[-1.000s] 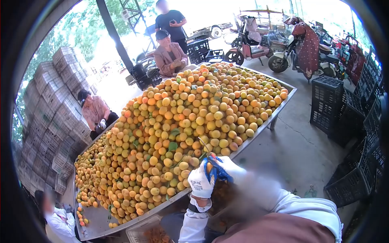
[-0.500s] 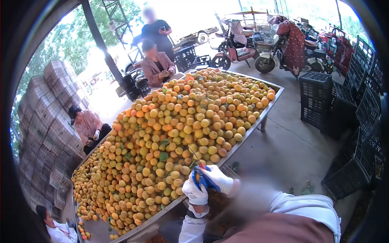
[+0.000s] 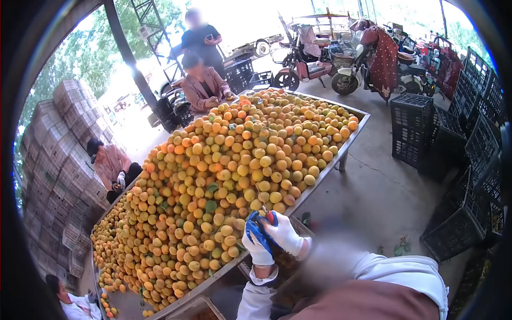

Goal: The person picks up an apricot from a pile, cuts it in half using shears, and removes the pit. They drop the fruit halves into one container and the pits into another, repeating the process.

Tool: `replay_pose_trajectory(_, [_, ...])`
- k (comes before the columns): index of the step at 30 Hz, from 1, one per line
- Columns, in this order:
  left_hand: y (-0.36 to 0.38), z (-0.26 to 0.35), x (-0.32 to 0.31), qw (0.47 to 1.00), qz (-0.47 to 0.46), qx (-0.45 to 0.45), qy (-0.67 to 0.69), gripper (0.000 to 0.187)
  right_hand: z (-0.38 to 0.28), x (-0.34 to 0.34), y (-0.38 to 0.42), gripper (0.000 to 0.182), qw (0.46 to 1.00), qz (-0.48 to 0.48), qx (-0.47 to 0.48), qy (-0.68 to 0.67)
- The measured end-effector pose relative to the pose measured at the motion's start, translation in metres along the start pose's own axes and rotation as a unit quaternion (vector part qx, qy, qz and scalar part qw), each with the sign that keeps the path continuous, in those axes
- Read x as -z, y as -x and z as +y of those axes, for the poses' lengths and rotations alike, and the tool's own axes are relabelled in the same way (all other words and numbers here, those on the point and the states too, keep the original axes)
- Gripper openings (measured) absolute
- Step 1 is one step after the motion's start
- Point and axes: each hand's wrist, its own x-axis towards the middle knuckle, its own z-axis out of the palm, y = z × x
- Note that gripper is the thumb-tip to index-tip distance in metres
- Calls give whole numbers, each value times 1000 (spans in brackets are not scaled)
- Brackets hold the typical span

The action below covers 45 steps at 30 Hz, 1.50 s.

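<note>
Fingers of the right hand (image 3: 285, 234) grasp what looks like a red-handled tool (image 3: 272, 217); the left hand (image 3: 258, 247) curls beside it, any contents hidden. Apricots (image 3: 220, 165) lie heaped on the table (image 3: 332, 161) just ahead.
</note>
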Motion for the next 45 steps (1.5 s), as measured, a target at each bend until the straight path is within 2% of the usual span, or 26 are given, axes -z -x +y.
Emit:
replay_pose_trajectory(1, [-3,-1,0,999,-1,22,33,40,3,-1,1,16,998,5,52,32])
replay_pose_trajectory(2, [-4,1,0,992,0,72,108,39,5,-1,1,15,998,5,43,44])
replay_pose_trajectory(5, [-10,-6,3,968,2,148,204,41,7,1,-6,16,998,-2,53,32])
replay_pose_trajectory(7, [-8,2,12,994,-47,68,68,42,8,2,-12,14,998,17,65,14])
replay_pose_trajectory(11, [-12,31,16,979,-59,146,130,37,7,7,-18,15,1000,-5,20,6])
replay_pose_trajectory(13, [-11,14,23,970,-43,140,195,40,7,10,-18,15,996,12,70,61])
replay_pose_trajectory(14, [-11,36,27,958,-47,174,222,41,5,10,-19,15,994,17,77,75])
replay_pose_trajectory(15, [-13,26,27,929,-2,227,292,42,0,11,-16,12,1000,4,24,12])
replay_pose_trajectory(17, [-18,19,37,882,-15,287,373,42,-9,11,-14,12,998,-4,-57,-41])
replay_pose_trajectory(18, [-17,16,37,883,-11,285,373,42,-20,12,-10,15,990,-13,-105,-95])
replay_pose_trajectory(19, [-16,14,33,855,16,302,422,43,-17,9,-10,15,990,-17,-104,-96])
replay_pose_trajectory(20, [-15,11,30,823,42,319,469,43,-12,8,-9,15,996,-8,-61,-61])
replay_pose_trajectory(22, [-15,2,23,799,41,331,500,44,-6,5,-3,18,1000,-5,16,10])
replay_pose_trajectory(23, [-15,-5,23,776,39,342,528,45,-4,8,-2,21,982,-19,91,167])
replay_pose_trajectory(25, [-10,-20,24,756,-4,350,553,46,-5,-2,0,23,975,-60,168,135])
replay_pose_trajectory(27, [-9,-20,21,756,15,367,542,47,6,-4,-3,23,986,-44,122,102])
replay_pose_trajectory(29, [-9,-17,19,780,74,394,480,44,-1,1,-7,21,984,9,139,114])
replay_pose_trajectory(31, [-7,-23,14,794,77,380,468,42,-10,8,-16,18,994,-11,-31,-107])
replay_pose_trajectory(32, [-4,-22,15,812,50,391,430,41,-16,9,-17,16,985,3,-31,-167])
replay_pose_trajectory(33, [1,-22,11,811,42,387,436,41,-25,13,-19,15,978,17,-76,-194])
replay_pose_trajectory(35, [5,-18,6,826,-6,376,420,40,-41,8,-23,16,926,88,-118,-348])
replay_pose_trajectory(36, [9,-16,1,842,-5,359,404,37,-22,17,-32,20,932,63,-76,-348])
replay_pose_trajectory(37, [10,-17,-4,840,-12,362,404,37,-25,19,-35,27,928,57,-86,-359])
replay_pose_trajectory(40, [10,-18,-16,885,46,343,311,31,-12,26,-40,34,920,48,-58,-385])
replay_pose_trajectory(42, [14,-12,-17,887,20,339,312,31,-13,26,-38,40,916,45,-11,-398])
replay_pose_trajectory(45, [14,-13,-23,898,-8,322,301,31,-17,25,-35,34,915,78,31,-395])
